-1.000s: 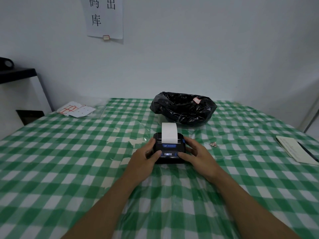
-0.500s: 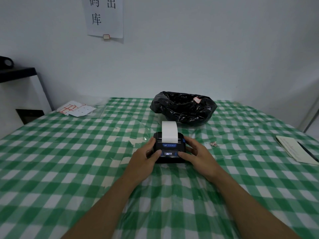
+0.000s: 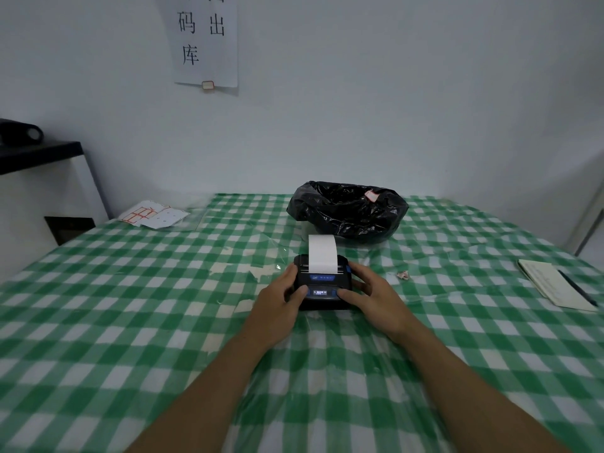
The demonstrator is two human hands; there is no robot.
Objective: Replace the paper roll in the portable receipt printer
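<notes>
Paper fed, both hands on the printer

Hands framed the portable receipt printer (image 3: pixel 322 284), which sat on the bench (image 3: pixel 130 305) near its middle, just in front of a black bin bag (image 3: pixel 348 209). The left hand (image 3: pixel 277 299) cupped the printer's left side, its grip wrapped round the casing with the thumb laid on the front panel beside the small lit display. The right hand (image 3: pixel 366 294) mirrored it, its grip closed round the right side, thumb resting on the panel's right end. A strip of white receipt paper (image 3: pixel 322 251) stood up from the slot at the back of the lid, which looked shut.

Judging from this, the roll was already seated and the step in hand was confirming the feed or closure. Doing it well would mean keeping the body pinned flat with the fingers while any press came squarely from the thumbs, so the casing did not skid on the slick cover, and leaving the paper strip free rather than bending it.

From left to right, the bench wore a green-and-white checked cloth under a clear plastic sheet. Loose label sheets (image 3: pixel 153 215) lay at the far left corner, a crumpled scrap (image 3: pixel 403 275) near the right hand, and a notepad (image 3: pixel 552 284) with a pen (image 3: pixel 577 287) lay at the right edge. A pale wall stood behind, with a paper notice (image 3: pixel 206 40) of printed characters taped up, and a dark shelf (image 3: pixel 36 155) to the left.
</notes>
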